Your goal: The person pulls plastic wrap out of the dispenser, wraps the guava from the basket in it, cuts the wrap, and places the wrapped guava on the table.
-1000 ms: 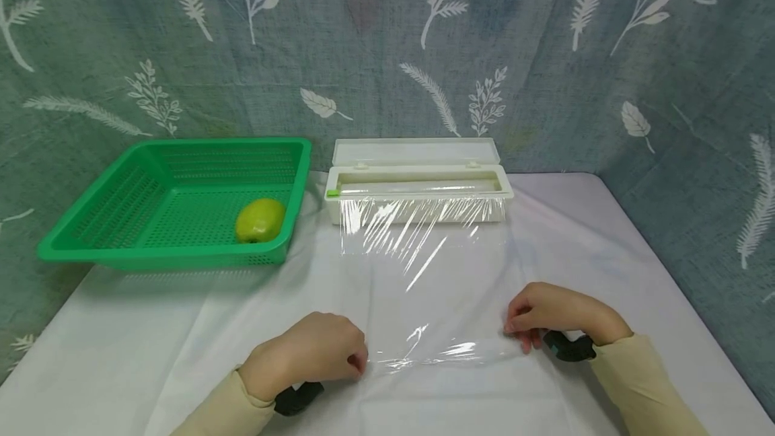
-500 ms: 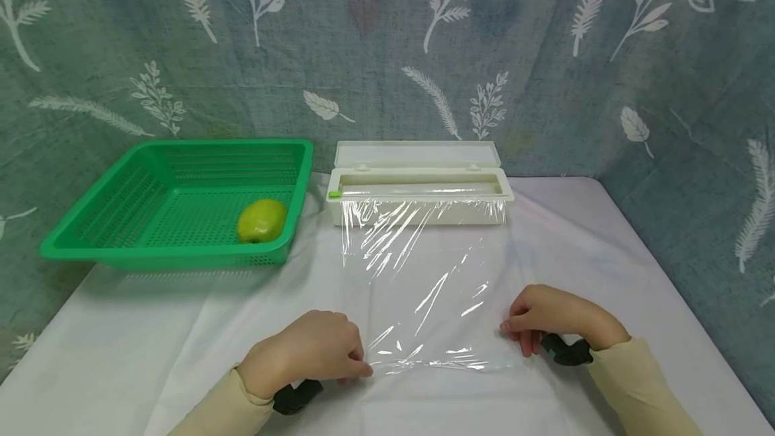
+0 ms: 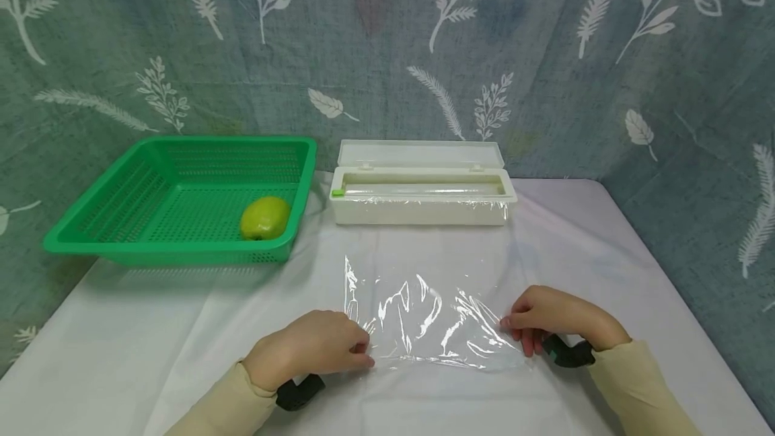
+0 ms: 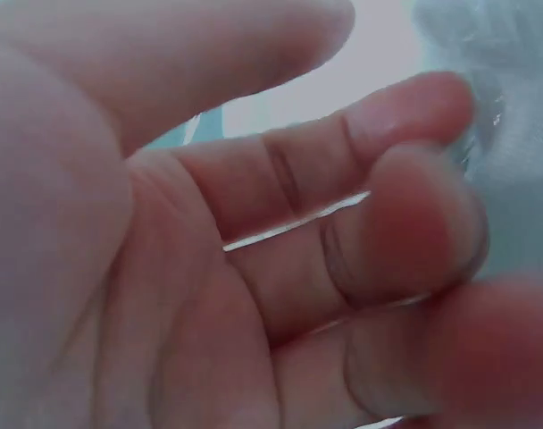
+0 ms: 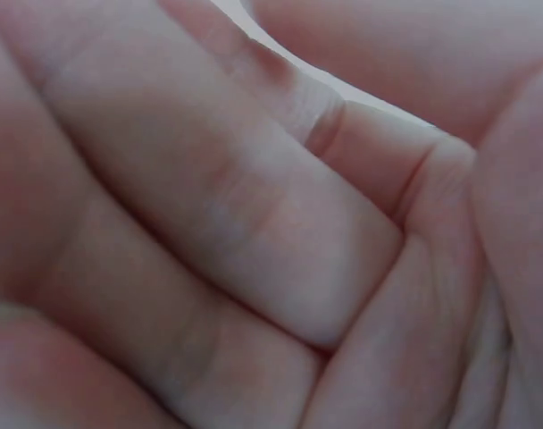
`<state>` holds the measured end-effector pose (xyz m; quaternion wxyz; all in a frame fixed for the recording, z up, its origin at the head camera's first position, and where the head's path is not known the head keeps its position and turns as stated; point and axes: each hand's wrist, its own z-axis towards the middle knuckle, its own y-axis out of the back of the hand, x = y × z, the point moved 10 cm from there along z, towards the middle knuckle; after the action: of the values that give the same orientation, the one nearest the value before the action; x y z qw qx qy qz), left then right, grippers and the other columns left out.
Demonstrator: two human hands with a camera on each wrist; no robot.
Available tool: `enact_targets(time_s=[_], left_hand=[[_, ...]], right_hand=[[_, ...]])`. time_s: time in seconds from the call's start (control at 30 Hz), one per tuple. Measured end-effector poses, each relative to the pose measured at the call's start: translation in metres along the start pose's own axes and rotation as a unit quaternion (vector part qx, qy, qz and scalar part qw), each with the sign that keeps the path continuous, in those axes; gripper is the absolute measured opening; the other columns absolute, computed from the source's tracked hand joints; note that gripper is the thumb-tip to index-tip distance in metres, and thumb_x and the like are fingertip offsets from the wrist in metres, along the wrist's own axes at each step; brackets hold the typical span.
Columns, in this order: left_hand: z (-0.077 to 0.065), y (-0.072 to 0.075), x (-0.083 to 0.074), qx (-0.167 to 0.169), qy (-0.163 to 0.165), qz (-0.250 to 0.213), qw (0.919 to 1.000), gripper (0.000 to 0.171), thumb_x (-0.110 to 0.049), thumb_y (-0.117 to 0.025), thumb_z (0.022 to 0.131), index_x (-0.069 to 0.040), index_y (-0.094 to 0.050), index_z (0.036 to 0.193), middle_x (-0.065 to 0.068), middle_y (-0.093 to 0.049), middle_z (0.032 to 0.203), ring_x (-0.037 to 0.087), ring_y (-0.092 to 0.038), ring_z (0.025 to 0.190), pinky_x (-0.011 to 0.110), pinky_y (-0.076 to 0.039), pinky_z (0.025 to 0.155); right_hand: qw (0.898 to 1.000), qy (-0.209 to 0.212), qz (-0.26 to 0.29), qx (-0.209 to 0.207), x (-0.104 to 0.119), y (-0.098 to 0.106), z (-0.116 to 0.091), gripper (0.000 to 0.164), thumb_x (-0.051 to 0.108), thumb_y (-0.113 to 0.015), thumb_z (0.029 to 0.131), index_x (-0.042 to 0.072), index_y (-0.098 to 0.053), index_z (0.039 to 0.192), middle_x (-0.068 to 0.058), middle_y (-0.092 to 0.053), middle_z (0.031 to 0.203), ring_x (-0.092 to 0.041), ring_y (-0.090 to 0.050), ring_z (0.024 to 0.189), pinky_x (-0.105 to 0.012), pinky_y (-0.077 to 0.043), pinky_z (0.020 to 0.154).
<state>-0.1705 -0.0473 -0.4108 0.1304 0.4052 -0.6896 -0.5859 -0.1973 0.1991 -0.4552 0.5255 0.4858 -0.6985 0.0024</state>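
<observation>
In the head view a sheet of clear plastic wrap (image 3: 424, 318) lies loose on the white cloth, its far edge apart from the dispenser. At its near right corner my right hand (image 3: 541, 318) pinches the film between thumb and fingers. My left hand (image 3: 315, 348) is at the near left corner. Its thumb and index finger stand apart in the left wrist view, with a bit of film showing beyond the fingertips (image 4: 432, 107). Behind the sheet is the white wrap dispenser (image 3: 420, 212), lid raised, the roll (image 3: 424, 190) inside. Only curled fingers fill the right wrist view.
A green plastic basket (image 3: 188, 247) stands at the back left with a yellow-green fruit (image 3: 265, 218) in its right front corner. A green slider (image 3: 338, 192) sits at the dispenser's left end. Patterned grey-green fabric (image 3: 387, 52) hangs behind and at the sides.
The film no longer stretches from the dispenser to my hands; it has come free and sunk onto the cloth. My left thumb and fingers have spread apart. My right hand has barely moved.
</observation>
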Motion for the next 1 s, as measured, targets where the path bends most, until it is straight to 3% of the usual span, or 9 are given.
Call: enact_targets(time_s=[0.4, 0.67, 1.0], left_hand=[[0.002, -0.006, 0.009, 0.005, 0.019, -0.019, 0.9996, 0.027, -0.037, -0.065, 0.076, -0.025, -0.048, 0.060, -0.013, -0.041, 0.055, 0.004, -0.038, 0.053, 0.024, -0.031, 0.049], [0.001, -0.004, 0.012, -0.001, 0.026, -0.028, 0.9992, 0.026, -0.034, -0.066, 0.074, -0.024, -0.046, 0.060, -0.012, -0.040, 0.053, 0.004, -0.038, 0.051, 0.024, -0.031, 0.048], [0.001, 0.004, 0.016, -0.021, 0.017, -0.042, 0.9987, 0.029, -0.039, -0.058, 0.082, -0.025, -0.045, 0.061, -0.013, -0.038, 0.052, 0.003, -0.037, 0.049, 0.023, -0.030, 0.047]], right_hand=[[0.999, -0.023, 0.022, -0.028, -0.008, 0.009, -0.003, 0.037, 0.032, -0.060, 0.084, 0.000, -0.060, 0.064, -0.010, -0.061, 0.056, -0.019, -0.057, 0.049, -0.033, -0.048, 0.048], [0.998, -0.037, -0.037, -0.038, -0.008, 0.013, -0.003, 0.033, 0.033, -0.063, 0.081, 0.006, -0.061, 0.062, -0.005, -0.059, 0.053, -0.016, -0.056, 0.048, -0.030, -0.046, 0.048], [0.993, -0.061, -0.085, -0.058, -0.010, 0.012, -0.001, 0.032, 0.033, -0.067, 0.077, 0.008, -0.057, 0.059, -0.001, -0.057, 0.048, -0.014, -0.055, 0.046, -0.026, -0.040, 0.046]])
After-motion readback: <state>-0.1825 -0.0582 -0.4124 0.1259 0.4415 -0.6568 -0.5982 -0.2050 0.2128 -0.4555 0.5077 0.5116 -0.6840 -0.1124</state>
